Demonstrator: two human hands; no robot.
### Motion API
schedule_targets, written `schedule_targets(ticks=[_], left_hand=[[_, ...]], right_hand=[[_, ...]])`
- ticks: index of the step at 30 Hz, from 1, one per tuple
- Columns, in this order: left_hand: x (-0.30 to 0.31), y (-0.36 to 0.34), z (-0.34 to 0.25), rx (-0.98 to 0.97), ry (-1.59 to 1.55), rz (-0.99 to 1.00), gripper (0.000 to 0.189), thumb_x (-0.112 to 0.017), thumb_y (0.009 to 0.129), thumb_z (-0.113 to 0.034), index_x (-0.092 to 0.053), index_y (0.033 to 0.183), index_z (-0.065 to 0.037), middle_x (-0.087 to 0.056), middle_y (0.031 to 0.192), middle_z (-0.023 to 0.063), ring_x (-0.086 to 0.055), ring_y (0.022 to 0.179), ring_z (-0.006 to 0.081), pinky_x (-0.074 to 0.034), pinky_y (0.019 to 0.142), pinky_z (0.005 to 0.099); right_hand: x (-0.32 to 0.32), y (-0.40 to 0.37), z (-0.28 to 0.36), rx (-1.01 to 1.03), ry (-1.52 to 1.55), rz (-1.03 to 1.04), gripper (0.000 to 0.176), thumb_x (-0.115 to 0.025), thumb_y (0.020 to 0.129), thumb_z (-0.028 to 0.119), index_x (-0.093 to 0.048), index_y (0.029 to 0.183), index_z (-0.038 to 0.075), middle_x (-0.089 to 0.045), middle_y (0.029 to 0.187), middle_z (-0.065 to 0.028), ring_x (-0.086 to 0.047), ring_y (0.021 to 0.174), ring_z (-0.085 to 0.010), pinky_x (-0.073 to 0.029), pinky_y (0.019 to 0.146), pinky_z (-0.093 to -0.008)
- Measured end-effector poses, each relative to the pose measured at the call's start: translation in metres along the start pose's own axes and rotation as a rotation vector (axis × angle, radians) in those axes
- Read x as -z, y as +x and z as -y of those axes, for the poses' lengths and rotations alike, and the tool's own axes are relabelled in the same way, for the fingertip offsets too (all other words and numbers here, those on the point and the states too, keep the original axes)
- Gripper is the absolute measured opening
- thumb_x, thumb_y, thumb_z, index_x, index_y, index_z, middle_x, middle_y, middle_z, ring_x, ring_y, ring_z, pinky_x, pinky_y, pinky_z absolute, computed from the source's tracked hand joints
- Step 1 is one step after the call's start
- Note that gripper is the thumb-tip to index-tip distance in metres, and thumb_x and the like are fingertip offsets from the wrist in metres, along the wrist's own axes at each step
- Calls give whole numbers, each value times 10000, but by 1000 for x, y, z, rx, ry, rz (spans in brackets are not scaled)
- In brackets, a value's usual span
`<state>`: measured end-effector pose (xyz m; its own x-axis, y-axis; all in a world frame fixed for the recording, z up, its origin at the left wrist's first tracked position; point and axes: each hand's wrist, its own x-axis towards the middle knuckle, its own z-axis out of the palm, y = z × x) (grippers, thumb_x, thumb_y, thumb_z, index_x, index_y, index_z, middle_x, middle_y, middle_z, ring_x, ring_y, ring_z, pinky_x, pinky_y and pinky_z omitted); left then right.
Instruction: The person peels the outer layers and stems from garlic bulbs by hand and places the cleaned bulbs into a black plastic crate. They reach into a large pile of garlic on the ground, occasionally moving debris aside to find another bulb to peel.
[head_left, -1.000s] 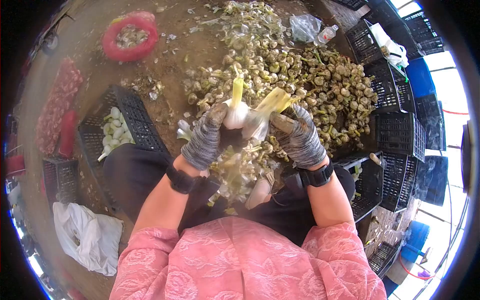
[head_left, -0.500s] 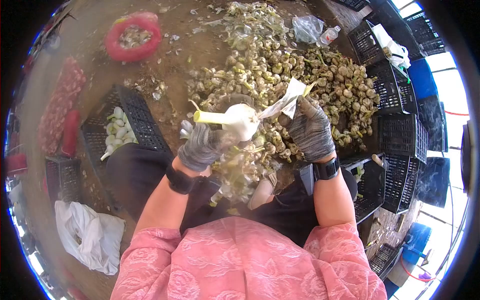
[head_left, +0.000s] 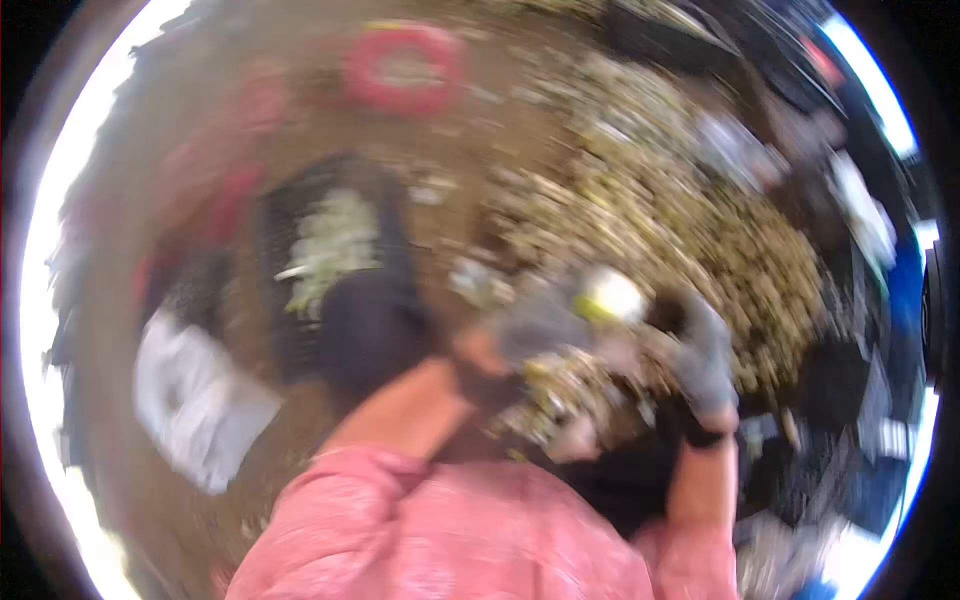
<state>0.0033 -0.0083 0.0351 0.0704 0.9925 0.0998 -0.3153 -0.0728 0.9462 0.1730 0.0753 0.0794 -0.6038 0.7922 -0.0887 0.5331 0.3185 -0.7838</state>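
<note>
Motion blur smears the whole head view. A white garlic bulb (head_left: 615, 296), yellowish-green at its lower left, sits against the fingers of my left hand (head_left: 545, 322), which is closed on it in a grey glove. My right hand (head_left: 703, 350), also gloved, is just right of the bulb, with its fingertips dark and blurred; whether it holds anything is hidden by the smear. Below my hands lies a heap of peels and garlic (head_left: 570, 395) between my legs. The large pile of unpeeled garlic (head_left: 760, 270) spreads beyond my hands to the right.
To my left, a black crate (head_left: 395, 215) contains peeled white garlic bulbs (head_left: 340, 235). A rolled-down red mesh bag (head_left: 450, 70) stands on the dirt floor farther off. A white sack (head_left: 200, 400) lies at the lower left. Dark crates (head_left: 835, 385) line the right side.
My view has swung, so the scene shifts rightward. The bulb stays in my left hand, its stem now less visible. The papery peel seen in my right hand earlier can no longer be made out.
</note>
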Motion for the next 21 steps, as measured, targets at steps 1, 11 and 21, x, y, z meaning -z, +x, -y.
schedule_targets(ticks=[1,11,21], left_hand=[[3,-3,5,121,-112,101,570,-656,731,-209,-395,1214,-53,-522,1053,101,-510,884,156,-431,729,321],[6,21,80,87,144,-137,636,-719,490,-138,-462,1065,-47,-559,927,68,-503,873,154,-418,790,299],[15,9,89,-151,-9,-185,503,-720,598,-9,-500,1046,-73,-562,896,6,-512,800,116,-467,701,259]], right_hand=[[-7,-1,-1,-53,193,-35,302,-705,644,192,-564,846,17,-550,705,-52,-475,617,-111,-410,558,-267],[-14,8,-12,-34,326,185,264,-619,773,85,-550,1004,-22,-605,907,-74,-547,773,-145,-451,718,-265],[-25,13,-11,72,1,-13,154,-624,735,72,-586,866,-1,-610,749,-66,-564,682,-146,-453,626,-277]])
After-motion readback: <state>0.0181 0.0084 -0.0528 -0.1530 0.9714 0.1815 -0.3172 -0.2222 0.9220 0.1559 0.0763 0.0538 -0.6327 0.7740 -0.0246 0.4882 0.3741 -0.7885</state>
